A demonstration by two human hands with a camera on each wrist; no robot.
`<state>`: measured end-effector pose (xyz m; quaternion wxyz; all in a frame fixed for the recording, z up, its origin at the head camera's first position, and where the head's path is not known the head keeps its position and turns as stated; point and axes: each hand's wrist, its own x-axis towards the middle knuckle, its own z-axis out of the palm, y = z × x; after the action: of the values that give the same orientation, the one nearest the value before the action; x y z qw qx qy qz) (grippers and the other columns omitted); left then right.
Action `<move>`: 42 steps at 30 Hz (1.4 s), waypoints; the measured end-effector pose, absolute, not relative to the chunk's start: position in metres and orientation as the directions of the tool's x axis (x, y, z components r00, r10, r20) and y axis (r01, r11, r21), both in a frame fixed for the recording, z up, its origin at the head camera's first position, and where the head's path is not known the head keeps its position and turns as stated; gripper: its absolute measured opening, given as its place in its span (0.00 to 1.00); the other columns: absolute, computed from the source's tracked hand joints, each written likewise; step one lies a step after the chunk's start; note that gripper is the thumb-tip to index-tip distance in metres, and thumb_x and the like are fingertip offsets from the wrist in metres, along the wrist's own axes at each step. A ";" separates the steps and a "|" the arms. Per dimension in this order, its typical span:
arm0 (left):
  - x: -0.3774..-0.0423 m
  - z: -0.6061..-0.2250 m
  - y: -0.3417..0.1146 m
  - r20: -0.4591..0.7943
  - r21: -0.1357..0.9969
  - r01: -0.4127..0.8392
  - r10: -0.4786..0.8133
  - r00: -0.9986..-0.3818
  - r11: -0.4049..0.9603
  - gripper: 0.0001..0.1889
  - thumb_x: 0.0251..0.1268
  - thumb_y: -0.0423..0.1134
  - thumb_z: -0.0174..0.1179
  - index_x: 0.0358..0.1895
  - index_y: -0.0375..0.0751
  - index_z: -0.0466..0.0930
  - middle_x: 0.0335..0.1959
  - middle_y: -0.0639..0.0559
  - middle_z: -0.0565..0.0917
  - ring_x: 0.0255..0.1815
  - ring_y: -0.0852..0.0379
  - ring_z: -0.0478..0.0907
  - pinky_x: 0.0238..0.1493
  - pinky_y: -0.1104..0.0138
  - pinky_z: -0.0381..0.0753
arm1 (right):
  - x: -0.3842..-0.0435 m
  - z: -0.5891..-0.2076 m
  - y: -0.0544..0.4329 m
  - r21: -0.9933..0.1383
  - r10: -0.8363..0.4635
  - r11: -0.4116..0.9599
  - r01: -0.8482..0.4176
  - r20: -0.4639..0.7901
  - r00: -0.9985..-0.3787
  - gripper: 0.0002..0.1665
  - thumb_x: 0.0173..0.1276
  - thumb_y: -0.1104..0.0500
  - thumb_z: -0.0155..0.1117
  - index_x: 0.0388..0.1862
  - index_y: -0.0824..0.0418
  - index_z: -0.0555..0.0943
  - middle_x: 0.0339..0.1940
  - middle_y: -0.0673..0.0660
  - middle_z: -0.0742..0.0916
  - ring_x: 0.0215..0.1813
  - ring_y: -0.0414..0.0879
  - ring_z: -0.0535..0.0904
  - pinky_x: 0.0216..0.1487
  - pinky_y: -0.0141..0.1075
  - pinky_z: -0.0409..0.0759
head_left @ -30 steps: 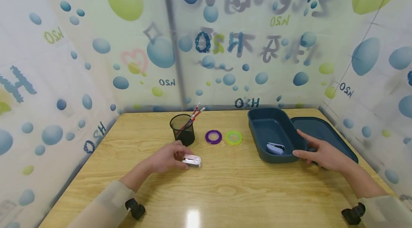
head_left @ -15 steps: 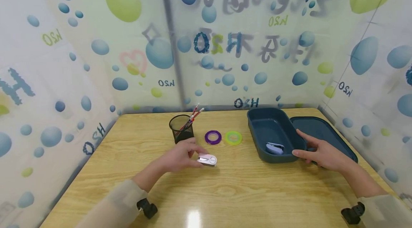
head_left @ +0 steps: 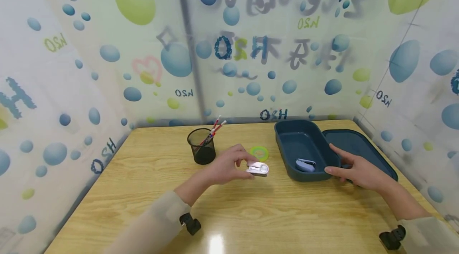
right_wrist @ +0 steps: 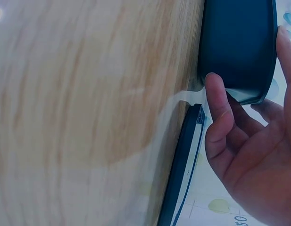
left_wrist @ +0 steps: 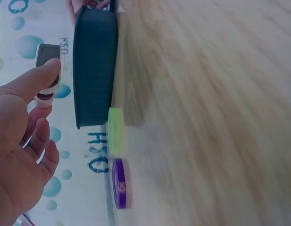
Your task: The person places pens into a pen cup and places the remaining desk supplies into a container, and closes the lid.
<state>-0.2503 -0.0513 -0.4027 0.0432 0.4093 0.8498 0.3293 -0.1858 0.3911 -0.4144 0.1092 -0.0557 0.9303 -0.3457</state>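
Note:
My left hand (head_left: 229, 165) pinches a small white-pink stapler (head_left: 257, 168) between thumb and fingers, held above the table left of the dark blue box. In the left wrist view the thumb presses the stapler's (left_wrist: 47, 70) grey base. My right hand (head_left: 358, 172) holds the near right corner of the box (head_left: 283, 154), thumb at the rim; in the right wrist view other fingers (right_wrist: 216, 94) lie against its outer wall. Inside the box, near its front end, lies a lavender-blue stapler (head_left: 305, 165).
A flat dark blue lid (head_left: 353, 142) lies right of the box. A green tape roll (head_left: 259, 153) and a purple tape roll (left_wrist: 119, 183) lie behind the left hand, which hides the purple one in the head view. A black mesh pen cup (head_left: 202, 146) with pencils stands left.
My left hand has carried the white-pink stapler rightward and up off the table, toward the box, passing in front of the purple tape roll. The right hand and the box have stayed in place.

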 end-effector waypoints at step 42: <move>-0.297 -0.408 0.110 0.162 0.505 0.606 0.623 -0.766 0.614 0.23 0.67 0.59 0.77 0.64 0.65 0.90 0.56 0.61 0.83 0.54 0.60 0.65 0.57 0.60 0.55 | -0.187 -0.413 0.392 -0.659 -0.166 0.752 0.010 -0.205 -0.964 0.62 0.80 0.36 0.68 0.94 0.54 0.43 0.38 0.57 0.84 0.34 0.49 0.81 0.31 0.39 0.77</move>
<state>-0.2975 0.1098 -0.4077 0.0149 0.3421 0.8982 0.2756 -0.1871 0.3918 -0.4129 0.1265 -0.0420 0.9274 -0.3496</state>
